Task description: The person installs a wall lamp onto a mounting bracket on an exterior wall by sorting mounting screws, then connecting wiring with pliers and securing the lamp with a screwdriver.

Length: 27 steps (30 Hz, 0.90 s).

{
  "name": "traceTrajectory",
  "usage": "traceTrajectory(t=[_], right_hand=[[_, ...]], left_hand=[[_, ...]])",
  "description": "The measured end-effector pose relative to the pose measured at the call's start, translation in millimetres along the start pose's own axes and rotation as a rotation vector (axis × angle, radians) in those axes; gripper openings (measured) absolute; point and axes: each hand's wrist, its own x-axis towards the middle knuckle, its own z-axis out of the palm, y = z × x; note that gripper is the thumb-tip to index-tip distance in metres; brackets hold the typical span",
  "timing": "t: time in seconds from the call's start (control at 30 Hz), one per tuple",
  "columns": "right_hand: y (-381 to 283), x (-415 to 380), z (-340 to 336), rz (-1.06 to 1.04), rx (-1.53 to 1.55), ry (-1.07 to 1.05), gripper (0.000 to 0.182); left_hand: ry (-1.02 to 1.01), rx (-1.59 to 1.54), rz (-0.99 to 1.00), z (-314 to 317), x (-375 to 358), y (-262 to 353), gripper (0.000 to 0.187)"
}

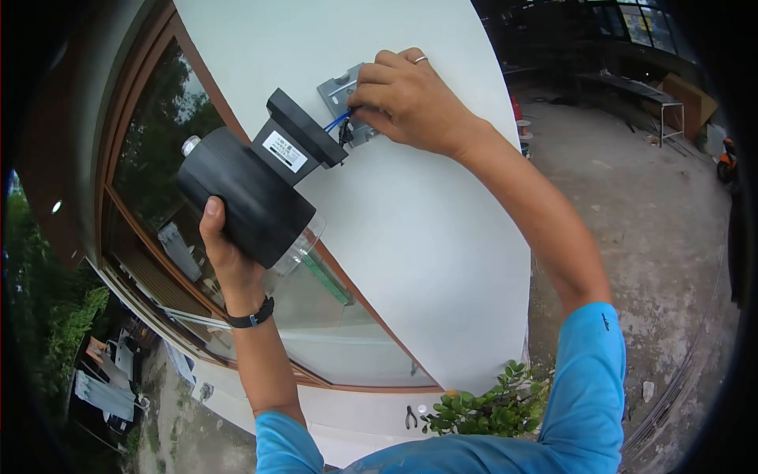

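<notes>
My left hand (225, 249) is wrapped around a black cylindrical wall lamp (245, 197), its thumb lying on the body. The lamp is tilted, with clear glass at its lower end and a white label (285, 152) on its arm. Blue wires (338, 121) run from the black base of that arm towards the wall. There my right hand (407, 99), wearing a ring, closes its fingertips on the wires, in front of a grey metal mounting plate (335, 91). The hand covers part of the plate, and the exact grip is partly hidden.
The white wall (426, 221) adjoins a brown-framed window (332, 347). Below are pliers (410, 417) on a white ledge and a leafy plant (489, 403). A concrete floor (655, 261) with a metal-legged table (639, 88) extends at right.
</notes>
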Motion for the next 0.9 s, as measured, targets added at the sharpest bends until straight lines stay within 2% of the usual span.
traceTrajectory(t=[0.07,0.17,0.23,0.33,0.37,0.43,0.5,0.53,0.57,0.63,0.7,0.77,0.83,0.87,0.9], right_hand=[[2,0,0,0.006,0.006,-0.019,0.012],[3,-1,-3,0.046,-0.055,-0.127,0.023],[-8,-8,-8,0.111,-0.018,0.052,0.030],[-35,-34,-29,0.236,0.195,0.335,0.036],[-55,-55,-35,0.306,0.301,0.412,0.037],[-111,-98,-46,0.642,0.580,0.310,0.034],[-154,-120,-51,0.937,0.867,0.197,0.034],[-170,-123,-42,1.062,1.037,0.155,0.043],[-181,-122,-37,1.071,1.063,0.029,0.063],[-202,-106,-26,0.774,0.687,0.080,0.087],[-214,-94,-10,0.568,0.394,0.128,0.096],[-223,-71,-5,0.535,0.183,0.090,0.101],[-231,-49,-8,0.557,0.024,0.003,0.106],[-230,-39,-9,0.574,-0.013,-0.045,0.109],[-226,-36,-1,0.561,-0.038,-0.038,0.103]], left_hand=[[0.025,0.000,0.018,4,1,1,0.064],[0.037,0.029,0.021,2,-2,6,0.062],[0.052,0.035,0.032,5,-2,7,0.061],[0.090,0.006,0.019,3,3,3,0.060],[0.086,-0.013,-0.025,-7,3,2,0.060],[0.080,-0.025,-0.045,-19,-13,-10,0.060],[0.046,0.008,0.022,-14,-23,-20,0.059],[0.068,0.009,0.077,-7,-30,-30,0.061],[0.088,0.044,0.108,0,-36,-35,0.065],[0.146,0.096,0.173,12,-49,-46,0.073],[0.139,0.066,0.214,28,-58,-46,0.073],[0.053,0.069,0.256,47,-62,-34,0.070],[0.123,0.141,0.302,51,-70,-40,0.063],[0.131,0.306,0.364,51,-78,-30,0.063],[0.123,0.464,0.404,44,-85,-21,0.064]])
